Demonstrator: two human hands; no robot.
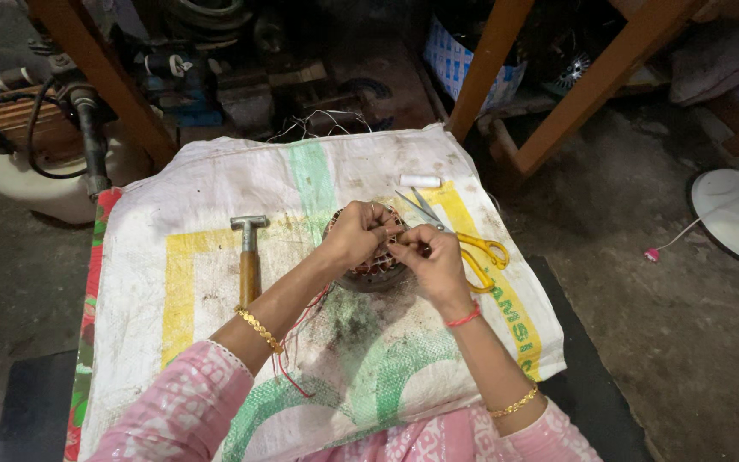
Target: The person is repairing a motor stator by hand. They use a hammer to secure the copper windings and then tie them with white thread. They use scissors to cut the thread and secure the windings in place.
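Nearest us, our left hand [354, 235] and right hand [429, 259] meet over the round motor winding [375, 267] on the sack-covered desk [215, 197], each grip seemingly pinching thin wire, with hammer [249, 252] left, yellow-handled scissors [464, 239] right.

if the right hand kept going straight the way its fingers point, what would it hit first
The right hand points up-left, into the left hand over the round wound coil. It would meet the left hand's fingers almost at once; they look to be touching already, though depth is hard to judge.
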